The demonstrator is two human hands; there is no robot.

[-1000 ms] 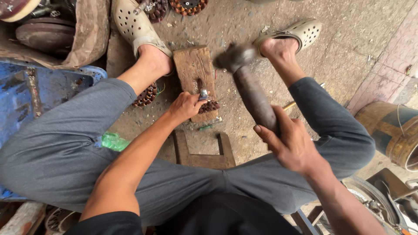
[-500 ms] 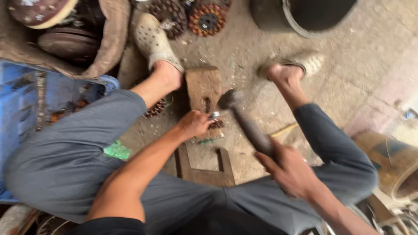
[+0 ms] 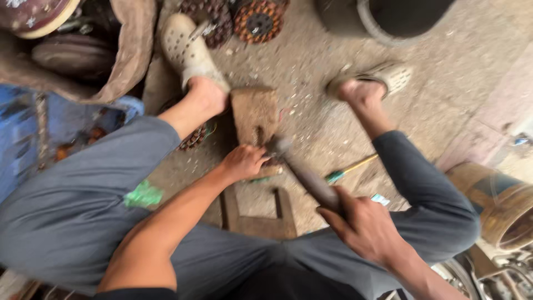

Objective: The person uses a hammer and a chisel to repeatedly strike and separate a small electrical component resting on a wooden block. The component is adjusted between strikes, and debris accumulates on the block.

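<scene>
Workpiece: a small dark metal part (image 3: 266,158) is pinned at the near end of a worn rectangular wooden block (image 3: 254,113); its shape cannot be told through the blur.
Wooden block: it is laid flat on the dusty concrete floor (image 3: 311,55), between the person's two feet.
Left hand: the left hand (image 3: 244,163) is closed down on the metal part, fingers curled over it at the block's near edge.
Right hand: the right hand (image 3: 361,222) is wrapped tight around the thick dark handle of a heavy hammer (image 3: 302,172).
Hammer: its head is seen at the metal part, just beside the left hand's fingers; whether contact is made cannot be told.
Wooden frame: a low U-shaped wooden frame (image 3: 258,219) is seen on the floor between the knees, near the block.
Screwdriver: a screwdriver with a green and yellow handle (image 3: 350,168) is laid on the floor beside the right leg.
Feet: a pale perforated clog (image 3: 189,50) is worn on the left foot, a pale sandal (image 3: 383,75) on the right.
Surroundings: round copper-wound motor cores (image 3: 258,19) are grouped beyond the clog, and a brown barrel (image 3: 499,203) is placed at the far right.
</scene>
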